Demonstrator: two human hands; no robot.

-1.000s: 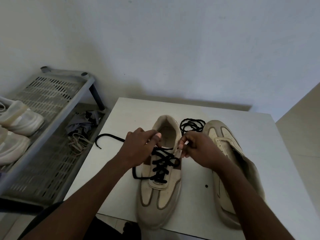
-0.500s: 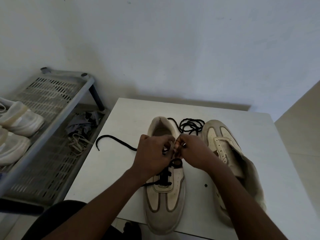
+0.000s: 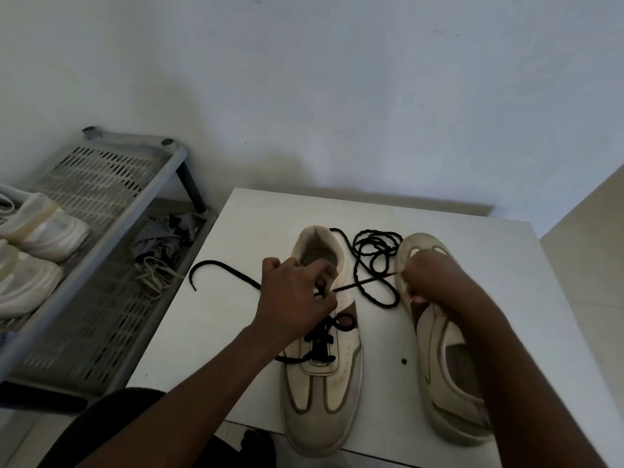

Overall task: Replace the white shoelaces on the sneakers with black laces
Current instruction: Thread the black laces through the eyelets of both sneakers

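Observation:
Two cream sneakers lie on the white table (image 3: 256, 211), toes towards me. The left sneaker (image 3: 322, 383) carries a black lace (image 3: 319, 344) crossed through its lower eyelets. My left hand (image 3: 295, 298) grips the sneaker's collar and the lace near the upper eyelets. My right hand (image 3: 429, 280) pinches the lace's right end and holds it taut, out over the right sneaker (image 3: 439, 366), which has no lace. A spare black lace (image 3: 374, 261) lies coiled between the two sneakers. The threaded lace's other end (image 3: 216, 270) trails left across the table.
A grey slatted shoe rack (image 3: 101, 204) stands left of the table, with white shoes (image 3: 37, 228) on top and loose white laces (image 3: 153, 275) and a grey cloth (image 3: 162, 238) on its lower shelf. A white wall rises behind.
My right hand has pulled the lace end out to the right, from the left sneaker's eyelets to over the right sneaker. My left hand has stayed on the left sneaker.

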